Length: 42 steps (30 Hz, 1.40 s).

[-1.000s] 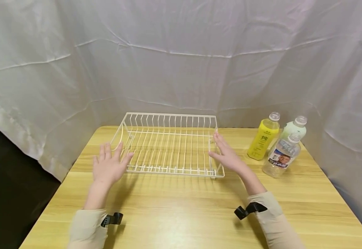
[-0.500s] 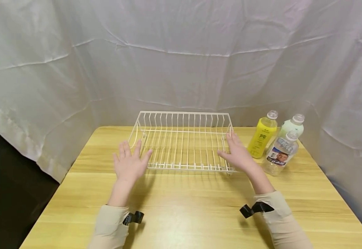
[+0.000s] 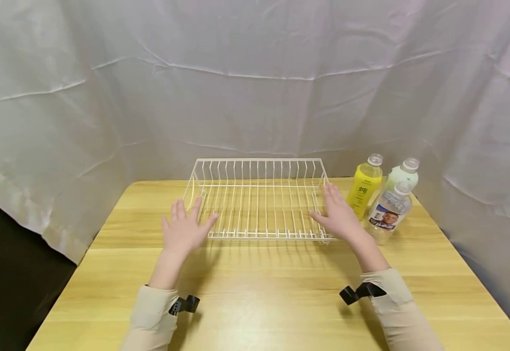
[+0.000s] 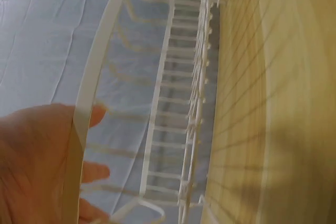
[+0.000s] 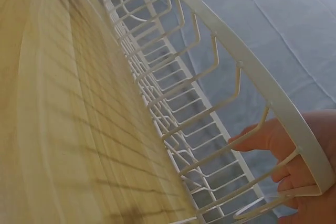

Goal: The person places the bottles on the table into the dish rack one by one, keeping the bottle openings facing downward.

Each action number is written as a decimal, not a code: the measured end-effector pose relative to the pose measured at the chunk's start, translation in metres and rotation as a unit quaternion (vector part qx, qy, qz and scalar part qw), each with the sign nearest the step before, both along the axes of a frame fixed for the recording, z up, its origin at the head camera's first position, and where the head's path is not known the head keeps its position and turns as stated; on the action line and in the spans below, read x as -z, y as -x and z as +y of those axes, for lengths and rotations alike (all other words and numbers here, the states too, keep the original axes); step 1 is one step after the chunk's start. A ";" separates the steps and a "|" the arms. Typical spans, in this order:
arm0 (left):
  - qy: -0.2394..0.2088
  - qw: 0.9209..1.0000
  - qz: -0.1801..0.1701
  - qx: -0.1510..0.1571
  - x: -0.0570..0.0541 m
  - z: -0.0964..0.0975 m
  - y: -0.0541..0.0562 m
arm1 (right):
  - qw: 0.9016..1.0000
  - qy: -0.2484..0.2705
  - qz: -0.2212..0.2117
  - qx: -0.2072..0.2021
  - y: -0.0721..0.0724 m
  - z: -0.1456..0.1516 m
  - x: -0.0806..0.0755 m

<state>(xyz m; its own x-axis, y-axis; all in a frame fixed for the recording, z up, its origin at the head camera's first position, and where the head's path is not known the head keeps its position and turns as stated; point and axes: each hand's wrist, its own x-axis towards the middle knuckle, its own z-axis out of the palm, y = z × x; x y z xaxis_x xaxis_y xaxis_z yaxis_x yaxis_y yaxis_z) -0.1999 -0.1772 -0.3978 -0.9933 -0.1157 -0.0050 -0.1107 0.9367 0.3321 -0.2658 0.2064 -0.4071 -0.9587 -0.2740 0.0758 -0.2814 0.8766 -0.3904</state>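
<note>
A white wire dish rack (image 3: 264, 238) stands on the wooden table, its tall slatted side toward the curtain. My left hand (image 3: 186, 233) is at the rack's left end, fingers spread and straight. At the right end, my right hand (image 3: 342, 218) lies along the side, fingers straight and thumb pointing inward over the rack. The left wrist view shows fingertips (image 4: 97, 171) behind the rack's flat front rim. In the right wrist view the thumb and fingers likewise show past the rim (image 5: 252, 64) at the corner.
Right of the rack stand three uncapped bottles: a yellow one (image 3: 363, 191), a pale green one (image 3: 400, 178) and a clear one (image 3: 385, 217) with a picture label. The clear bottle partly hides the green one. A grey curtain (image 3: 255, 107) hangs behind the table (image 3: 255, 297).
The rack has slid to the right along the table with both hands at its ends, nearer the bottles. Over the last half second, rack and hands have stayed nearly still.
</note>
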 end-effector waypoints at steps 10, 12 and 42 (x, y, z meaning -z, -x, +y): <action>-0.010 0.998 0.014 0.054 0.001 -0.028 0.011 | 0.990 0.135 0.035 0.015 -0.018 0.015 0.006; -0.010 0.998 0.014 0.060 0.003 -0.029 0.013 | 0.985 0.147 0.084 0.015 -0.026 0.020 0.009; -0.033 0.997 0.027 0.062 0.007 -0.029 0.010 | 0.890 0.210 0.370 0.166 -0.063 0.133 0.053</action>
<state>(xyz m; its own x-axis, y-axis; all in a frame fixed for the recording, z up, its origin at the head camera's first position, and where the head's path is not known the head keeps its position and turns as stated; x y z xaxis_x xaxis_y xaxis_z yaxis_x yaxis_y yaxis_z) -0.2097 -0.2064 -0.4053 -0.9989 0.0065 0.0456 0.0241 0.9178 0.3963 -0.2028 0.3393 -0.4598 -0.6267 0.2171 0.7484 -0.3497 0.7799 -0.5191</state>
